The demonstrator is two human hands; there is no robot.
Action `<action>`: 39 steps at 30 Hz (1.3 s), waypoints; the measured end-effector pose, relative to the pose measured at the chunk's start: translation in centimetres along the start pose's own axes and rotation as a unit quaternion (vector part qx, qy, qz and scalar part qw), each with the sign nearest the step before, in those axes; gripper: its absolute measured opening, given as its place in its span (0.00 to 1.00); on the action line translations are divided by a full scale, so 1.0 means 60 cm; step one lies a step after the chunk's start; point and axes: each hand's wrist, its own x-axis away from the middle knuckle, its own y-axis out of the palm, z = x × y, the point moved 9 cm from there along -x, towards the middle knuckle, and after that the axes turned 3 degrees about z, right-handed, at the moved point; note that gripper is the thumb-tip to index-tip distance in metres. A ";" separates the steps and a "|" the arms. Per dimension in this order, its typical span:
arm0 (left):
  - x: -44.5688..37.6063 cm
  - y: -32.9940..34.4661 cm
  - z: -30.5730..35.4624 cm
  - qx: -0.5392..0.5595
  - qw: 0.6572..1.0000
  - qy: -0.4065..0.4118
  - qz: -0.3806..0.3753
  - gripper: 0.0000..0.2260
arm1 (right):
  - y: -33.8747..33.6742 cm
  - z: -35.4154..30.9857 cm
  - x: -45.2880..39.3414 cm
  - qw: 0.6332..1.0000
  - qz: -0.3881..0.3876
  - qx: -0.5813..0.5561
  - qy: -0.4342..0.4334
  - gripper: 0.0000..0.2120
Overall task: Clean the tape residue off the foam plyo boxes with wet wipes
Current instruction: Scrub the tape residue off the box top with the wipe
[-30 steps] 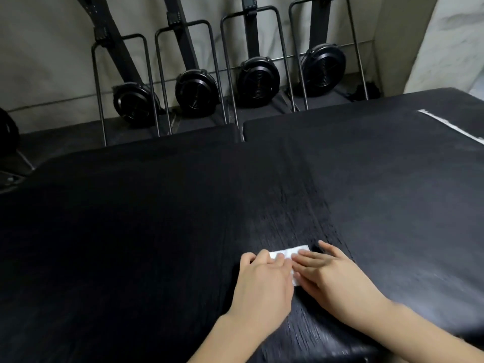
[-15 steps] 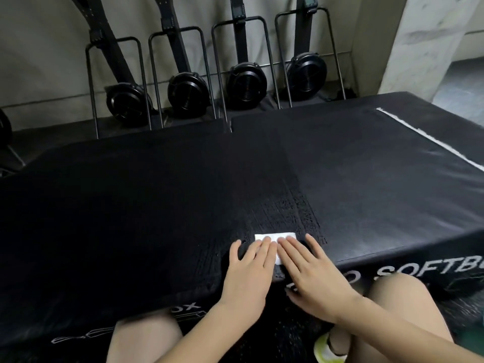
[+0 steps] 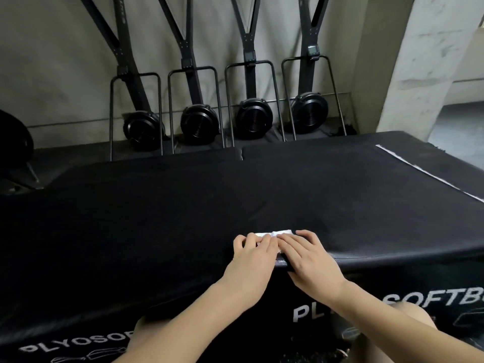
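Two black foam plyo boxes stand side by side, the left box (image 3: 117, 218) and the right box (image 3: 366, 200), meeting at a seam near the middle. A folded white wet wipe (image 3: 277, 233) lies on top close to the near edge at that seam. My left hand (image 3: 252, 260) and my right hand (image 3: 310, 258) press flat on the wipe side by side, fingers straight, covering most of it. A strip of white tape residue (image 3: 419, 170) runs along the right box's far right edge.
Several black rowing machines (image 3: 199, 121) stand upright against the grey wall behind the boxes. A concrete pillar (image 3: 408, 69) rises at the back right. White lettering (image 3: 445, 299) marks the boxes' front faces. My bare knees show below, at the boxes' front.
Both hands have drawn the wipe toward the near edge of the boxes. My head has pulled back and lifted, so the front faces and more of the machines show.
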 end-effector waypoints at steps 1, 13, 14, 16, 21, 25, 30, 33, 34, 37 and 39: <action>-0.005 -0.015 -0.005 -0.006 1.000 -0.006 0.004 0.28 | -0.009 0.000 -0.011 1.000 0.005 -0.007 0.003 0.26; 0.068 -0.098 -0.106 -0.048 0.989 -0.010 0.140 0.35 | 0.028 -0.117 -0.087 0.995 0.005 -0.098 -0.027 0.26; 0.080 -0.089 -0.117 -0.049 0.989 -0.017 0.141 0.37 | 0.047 -0.128 -0.085 0.994 -0.008 -0.105 -0.030 0.26; 0.102 -0.057 -0.136 -0.026 0.992 -0.028 0.122 0.43 | 0.088 -0.147 -0.073 0.993 -0.037 -0.110 -0.034 0.26; 0.152 0.069 -0.148 0.026 0.998 -0.058 -0.010 0.47 | 0.148 -0.173 -0.008 0.993 -0.080 -0.062 -0.054 0.23; 0.146 0.086 -0.122 0.072 0.993 -0.068 -0.072 0.36 | 0.137 -0.146 0.007 0.994 -0.094 -0.001 -0.053 0.30; 0.101 0.071 -0.033 0.085 0.993 -0.001 -0.077 0.33 | 0.074 -0.058 0.059 0.990 -0.133 0.016 -0.037 0.30; 0.089 0.071 0.019 0.095 0.994 0.022 -0.044 0.27 | 0.040 -0.016 0.103 0.991 -0.136 -0.004 -0.018 0.24; 0.088 0.071 0.032 0.100 0.994 0.026 -0.021 0.22 | 0.031 -0.010 0.117 0.992 -0.126 -0.015 -0.018 0.21; 0.097 0.073 0.047 0.102 0.993 0.041 0.034 0.10 | 0.017 -0.020 0.138 0.996 -0.072 -0.030 -0.035 0.15; 0.101 0.075 0.041 0.112 0.991 0.034 0.064 0.06 | 0.020 -0.025 0.142 0.998 -0.030 -0.036 -0.034 0.11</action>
